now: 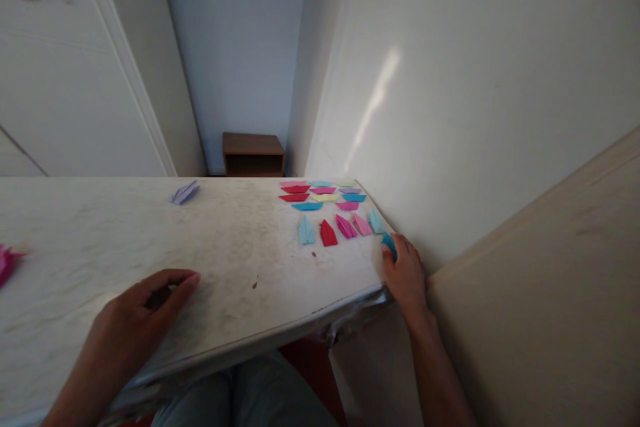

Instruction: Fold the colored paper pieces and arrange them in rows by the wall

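Observation:
At the table's right end, my right hand [404, 267] has its fingers closed on a teal folded paper piece [389, 245], which they partly cover. Beside it lies a row of folded paper pieces: light blue [376, 221], pink [362, 224], magenta [345, 227], red [329, 233] and another pale blue one [307, 231]. My left hand [145, 310] rests over the left part of the table, thumb and forefinger tips together, with nothing visible between them. A lavender folded paper piece [185, 193] lies beyond it, apart from the hand.
Flat boat-shaped papers [325, 198] in several colours lie in rows near the far edge of the white table [225, 240]. A bright pink item [7, 263] is at the left edge. A wall [475, 80] borders the right; a brown shelf [253, 144] stands beyond.

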Tool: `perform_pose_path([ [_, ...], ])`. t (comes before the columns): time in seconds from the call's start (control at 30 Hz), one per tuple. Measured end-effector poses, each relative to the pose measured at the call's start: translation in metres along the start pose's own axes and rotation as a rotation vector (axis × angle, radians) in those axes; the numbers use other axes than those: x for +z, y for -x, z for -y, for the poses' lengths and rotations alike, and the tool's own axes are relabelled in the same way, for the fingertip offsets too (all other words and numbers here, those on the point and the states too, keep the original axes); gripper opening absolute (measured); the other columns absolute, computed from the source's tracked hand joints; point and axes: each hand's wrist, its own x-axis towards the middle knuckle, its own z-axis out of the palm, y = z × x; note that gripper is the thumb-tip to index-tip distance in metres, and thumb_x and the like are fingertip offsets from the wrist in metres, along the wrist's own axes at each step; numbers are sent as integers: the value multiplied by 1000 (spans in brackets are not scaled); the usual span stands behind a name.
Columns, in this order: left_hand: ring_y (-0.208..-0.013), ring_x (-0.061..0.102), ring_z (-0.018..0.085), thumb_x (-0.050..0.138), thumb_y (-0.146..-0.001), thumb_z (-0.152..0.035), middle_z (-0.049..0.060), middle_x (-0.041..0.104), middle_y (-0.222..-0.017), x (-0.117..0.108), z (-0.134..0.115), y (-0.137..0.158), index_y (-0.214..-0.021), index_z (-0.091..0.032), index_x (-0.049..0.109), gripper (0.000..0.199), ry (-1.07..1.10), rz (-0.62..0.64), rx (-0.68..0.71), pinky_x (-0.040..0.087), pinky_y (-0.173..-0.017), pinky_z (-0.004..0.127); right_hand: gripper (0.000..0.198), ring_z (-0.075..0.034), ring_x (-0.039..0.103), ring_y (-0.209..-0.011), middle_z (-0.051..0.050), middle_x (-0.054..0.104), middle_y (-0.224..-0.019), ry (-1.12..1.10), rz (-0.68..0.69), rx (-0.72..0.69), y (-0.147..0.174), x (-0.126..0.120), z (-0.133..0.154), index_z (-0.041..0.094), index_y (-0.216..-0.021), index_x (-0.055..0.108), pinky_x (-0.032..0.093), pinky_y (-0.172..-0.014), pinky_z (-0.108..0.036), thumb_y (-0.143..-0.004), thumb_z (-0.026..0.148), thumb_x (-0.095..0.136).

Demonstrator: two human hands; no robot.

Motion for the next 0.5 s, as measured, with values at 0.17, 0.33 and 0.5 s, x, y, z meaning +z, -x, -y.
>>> perform_pose_path([
  [0.17, -78, 66, 22, 45, -68, -66, -1, 73, -83, 1, -1, 1, -91, -28, 70, 51, -69, 1, 80, 47, -70, 29, 48, -31, 38, -133, -21, 44, -142, 42, 31, -169, -2, 3, -4, 10, -133, 51, 35, -105, -51, -95, 36, 36],
  [0.33, -77, 66, 22, 46, -71, -62, 1, 73, -85, 1, -5, 4, -89, -27, 70, 46, -79, -17, 132, 48, -70, 29, 47, -32, 34, -136, -19, 42, -144, 25, 91, -224, -15, 0, -3, 12, -133, 52, 32, -108, -54, -95, 37, 38],
  [0.5, -75, 66, 23, 48, -75, -58, 3, 73, -84, 2, -6, 5, -89, -26, 71, 42, -85, -30, 171, 48, -69, 31, 44, -27, 37, -134, -12, 46, -143, -235, 143, -329, -8, -10, 33, 19, -134, 53, 30, -112, -49, -94, 37, 43],
])
